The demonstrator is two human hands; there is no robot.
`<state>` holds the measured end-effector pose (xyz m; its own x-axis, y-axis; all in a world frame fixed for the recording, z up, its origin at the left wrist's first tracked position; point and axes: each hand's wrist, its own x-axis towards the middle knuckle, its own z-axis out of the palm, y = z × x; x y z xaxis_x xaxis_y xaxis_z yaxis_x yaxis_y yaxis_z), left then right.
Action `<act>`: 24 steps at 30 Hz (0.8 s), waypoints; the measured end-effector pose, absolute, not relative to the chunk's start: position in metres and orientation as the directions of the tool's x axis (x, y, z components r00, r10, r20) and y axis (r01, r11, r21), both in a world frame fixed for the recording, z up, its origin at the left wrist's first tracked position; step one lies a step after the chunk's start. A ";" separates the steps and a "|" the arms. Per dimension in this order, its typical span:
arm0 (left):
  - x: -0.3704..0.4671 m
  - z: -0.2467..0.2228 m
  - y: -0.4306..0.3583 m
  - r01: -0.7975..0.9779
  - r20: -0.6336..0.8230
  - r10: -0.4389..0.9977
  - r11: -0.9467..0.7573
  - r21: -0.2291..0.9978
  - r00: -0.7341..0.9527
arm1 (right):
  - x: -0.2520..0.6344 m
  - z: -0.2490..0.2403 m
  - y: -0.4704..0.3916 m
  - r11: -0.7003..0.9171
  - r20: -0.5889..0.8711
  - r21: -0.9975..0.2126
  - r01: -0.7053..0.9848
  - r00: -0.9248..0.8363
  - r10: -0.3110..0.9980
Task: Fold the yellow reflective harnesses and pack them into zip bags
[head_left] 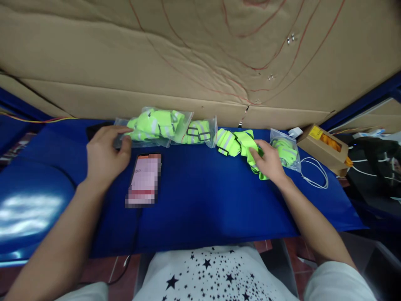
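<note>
Right grip (266,161) closed on the trailing end of a loose neon strap (230,143), near the far edge of the counter (194,200), right of its middle; the left grip (105,156), thumb and fingers apart, hovers by bagged straps (156,124) toward the far left corner, contact unclear. Pulled quickly, the loose tail could snag on its own black buckles and knot; nudged, the slick clear bags might slide across the smooth blue surface into the flat phone (145,177). Pliable webbing with pale reflective stripes lies in soft folds before creased brown cardboard (188,92), a thin white cable (326,177) looping at right.
</note>
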<state>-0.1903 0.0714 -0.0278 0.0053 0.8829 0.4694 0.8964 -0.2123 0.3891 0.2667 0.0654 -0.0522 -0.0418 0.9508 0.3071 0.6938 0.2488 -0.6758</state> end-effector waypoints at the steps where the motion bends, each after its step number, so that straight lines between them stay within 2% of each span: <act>1: -0.186 -0.027 0.070 0.890 0.476 0.878 -0.249 0.383 0.041 | 0.263 -0.047 0.062 0.218 0.266 -0.741 0.636 -0.021 0.964; 3: -0.179 -0.027 0.068 0.879 0.467 0.876 -0.313 0.361 0.120 | 0.257 -0.035 0.056 0.092 0.110 -0.913 0.398 0.023 0.994; 5: -0.175 -0.029 0.067 0.873 0.448 0.875 -0.355 0.334 0.184 | 0.255 -0.019 0.050 -0.092 -0.092 -0.995 0.039 0.013 0.996; 7: -0.173 -0.030 0.067 0.867 0.443 0.869 -0.382 0.321 0.220 | 0.254 -0.004 0.045 -0.221 -0.215 -0.954 -0.204 -0.052 0.975; 10: -0.165 -0.027 0.060 0.819 0.455 0.861 -0.422 0.389 0.228 | 0.252 0.014 0.037 -0.281 -0.261 -0.906 -0.317 -0.103 0.960; 12: -0.149 -0.021 0.051 0.716 0.438 0.851 -0.496 0.491 0.290 | 0.249 0.020 0.031 -0.296 -0.258 -0.901 -0.319 -0.154 0.954; 14: -0.124 -0.014 0.041 0.559 0.387 0.793 -0.608 0.564 0.471 | 0.243 0.024 0.025 -0.313 -0.234 -0.897 -0.314 -0.263 0.936; 16: -0.096 -0.008 0.034 0.460 0.293 0.662 -0.713 0.529 0.689 | 0.240 0.029 0.019 -0.312 -0.191 -0.902 -0.298 -0.371 0.909; 18: -0.073 -0.007 0.031 0.405 0.227 0.528 -0.809 0.426 0.818 | 0.241 0.033 0.016 -0.268 -0.157 -0.924 -0.273 -0.367 0.917; 21: -0.062 -0.015 0.032 0.449 0.143 0.503 -0.844 0.294 0.852 | 0.256 0.035 0.022 -0.116 -0.097 -0.984 -0.135 -0.139 0.986; 23: -0.067 -0.024 0.030 0.499 0.112 0.532 -0.835 0.229 0.839 | 0.274 0.034 0.034 0.029 0.042 -0.988 0.155 0.082 0.996; 24: -0.071 -0.028 0.028 0.513 0.107 0.540 -0.834 0.205 0.835 | 0.282 0.032 0.041 0.088 0.158 -0.920 0.382 0.155 0.975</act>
